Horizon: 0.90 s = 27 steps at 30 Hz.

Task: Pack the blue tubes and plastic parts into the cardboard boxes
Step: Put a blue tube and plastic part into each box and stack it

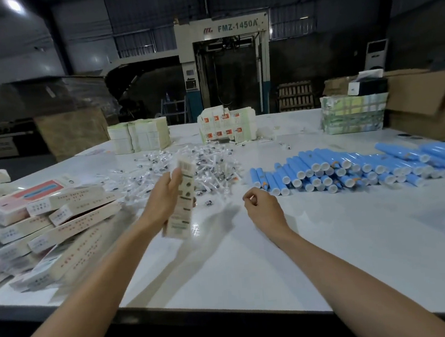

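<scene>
Cardboard boxes (pixel 57 211) are piled at the left edge of the bench (pixel 331 239). The left hand (pixel 164 198) grips one box (pixel 180 221) upright over the middle; better hold it steady, opening toward the right. Plastic parts (pixel 205 167) lie scattered behind it. The right hand (pixel 263 208) is curled; if it pinches something I cannot tell. Blue tubes (pixel 338 170) lie toward the right edge.

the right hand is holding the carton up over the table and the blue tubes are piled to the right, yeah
No: the head view shows the left hand holding the carton, not the right hand. The blue tubes are piled to the right.
</scene>
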{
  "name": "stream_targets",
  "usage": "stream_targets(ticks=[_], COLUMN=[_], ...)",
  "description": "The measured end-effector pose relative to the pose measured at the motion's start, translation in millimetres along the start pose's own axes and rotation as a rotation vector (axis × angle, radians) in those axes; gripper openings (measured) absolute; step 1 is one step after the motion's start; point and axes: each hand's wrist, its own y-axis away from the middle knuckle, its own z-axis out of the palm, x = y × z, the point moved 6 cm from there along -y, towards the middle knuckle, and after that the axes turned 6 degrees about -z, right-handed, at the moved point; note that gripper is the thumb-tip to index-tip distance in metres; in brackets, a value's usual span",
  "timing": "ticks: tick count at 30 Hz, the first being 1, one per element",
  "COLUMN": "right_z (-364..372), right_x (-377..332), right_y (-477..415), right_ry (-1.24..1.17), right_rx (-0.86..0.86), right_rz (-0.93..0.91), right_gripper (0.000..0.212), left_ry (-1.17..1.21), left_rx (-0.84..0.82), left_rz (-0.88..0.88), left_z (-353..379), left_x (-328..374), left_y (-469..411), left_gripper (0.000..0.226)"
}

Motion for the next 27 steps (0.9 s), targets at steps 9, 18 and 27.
stream_targets(ticks=[9, 18, 27], right_z=[-46, -36, -68], right_x=[32, 40, 18], right_y=[-36, -38, -6], right_ry=[0.696, 0.969, 0.979], right_rx=[0.008, -0.01, 0.071], right_rz=[-0.014, -0.11, -0.13], right_gripper=[0.038, 0.026, 0.041], left_ry=[0.71, 0.896, 0.883], left_rx=[-0.197, -0.228, -0.256], left_rz=[-0.163, -0.312, -0.274], left_z=[89, 84, 90], left_x=[-25, -42, -39], left_y=[-8, -6, -3], left_gripper=[0.045, 0.044, 0.046])
